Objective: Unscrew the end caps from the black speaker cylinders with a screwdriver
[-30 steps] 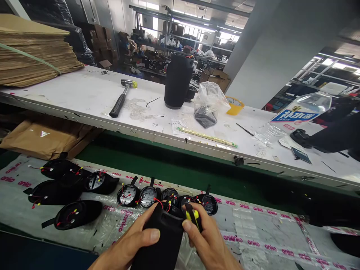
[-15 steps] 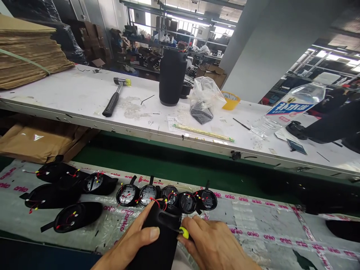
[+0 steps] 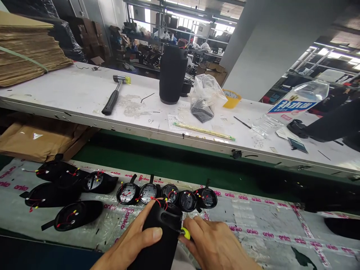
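My left hand [image 3: 137, 240] is wrapped round a black cylindrical speaker housing [image 3: 157, 247], its thumb lying along the side. The housing is tilted, and red wires [image 3: 161, 202] stick out at its upper end, near a black strap-like piece [image 3: 170, 219]. In the fingers of my right hand [image 3: 215, 240] is a yellow-handled screwdriver [image 3: 185, 233], mostly hidden by the hand. Its short metal end meets the right side of the housing by the strap-like piece. Behind lies a row of similar black housings [image 3: 149, 193] with open ends and coloured wires.
More black housings [image 3: 77, 215] lie at the left on the plastic-covered bench. On the white shelf are a mallet [image 3: 112, 99], an upright black cylinder [image 3: 172, 75], a plastic bag [image 3: 206, 99], a yellow container [image 3: 231, 99] and a tilted clear bottle [image 3: 292, 107]. Stacked cardboard [image 3: 25, 52] stands far left.
The housing and both hands have shifted very slightly to the right in the picture. The grip of each hand looks the same.
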Available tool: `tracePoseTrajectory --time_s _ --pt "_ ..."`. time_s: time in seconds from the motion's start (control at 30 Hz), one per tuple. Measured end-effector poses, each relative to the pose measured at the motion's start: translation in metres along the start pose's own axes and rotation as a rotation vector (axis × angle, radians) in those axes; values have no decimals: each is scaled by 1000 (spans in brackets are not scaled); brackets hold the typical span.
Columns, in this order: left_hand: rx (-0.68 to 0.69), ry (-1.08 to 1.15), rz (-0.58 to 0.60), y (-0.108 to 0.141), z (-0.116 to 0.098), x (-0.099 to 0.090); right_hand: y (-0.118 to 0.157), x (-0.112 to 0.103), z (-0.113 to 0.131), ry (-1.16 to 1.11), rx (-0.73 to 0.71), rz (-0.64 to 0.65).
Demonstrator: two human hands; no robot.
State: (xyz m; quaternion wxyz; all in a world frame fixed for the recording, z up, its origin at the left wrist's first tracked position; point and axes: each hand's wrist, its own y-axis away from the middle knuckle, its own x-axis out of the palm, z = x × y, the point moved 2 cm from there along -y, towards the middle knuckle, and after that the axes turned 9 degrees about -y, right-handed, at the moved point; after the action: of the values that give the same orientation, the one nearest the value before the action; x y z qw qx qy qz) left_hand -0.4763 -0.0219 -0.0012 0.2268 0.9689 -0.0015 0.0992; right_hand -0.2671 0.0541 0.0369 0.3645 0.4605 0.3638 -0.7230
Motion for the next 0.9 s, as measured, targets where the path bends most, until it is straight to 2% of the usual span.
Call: tracePoseTrajectory --time_s 0.1,0.17,0.27,0.33,0.4,0.5,0.57,0.67,0.9 --pt "17 -11 3 0 1 2 -2 -3 1 33 -5 50" --pt "-18 -11 12 1 4 4 -3 -4 3 96 -13 85" --pt "-78 -117 -127 4 10 2 -3 -1 4 206 -14 167" --pt "-68 -189 -219 5 10 1 -2 2 4 211 -16 201" --pt "-32 -144 -198 5 8 2 -2 1 4 105 -19 107" --pt "-42 72 -91 1 7 7 -1 -6 1 -167 23 -145" --pt "-81 165 -56 -1 7 10 0 -10 -2 -250 88 -214" --pt "-95 164 -78 -4 9 11 -1 -10 -3 -181 127 -168" --pt "11 -134 -120 -5 7 6 -5 -3 1 -26 61 -72"
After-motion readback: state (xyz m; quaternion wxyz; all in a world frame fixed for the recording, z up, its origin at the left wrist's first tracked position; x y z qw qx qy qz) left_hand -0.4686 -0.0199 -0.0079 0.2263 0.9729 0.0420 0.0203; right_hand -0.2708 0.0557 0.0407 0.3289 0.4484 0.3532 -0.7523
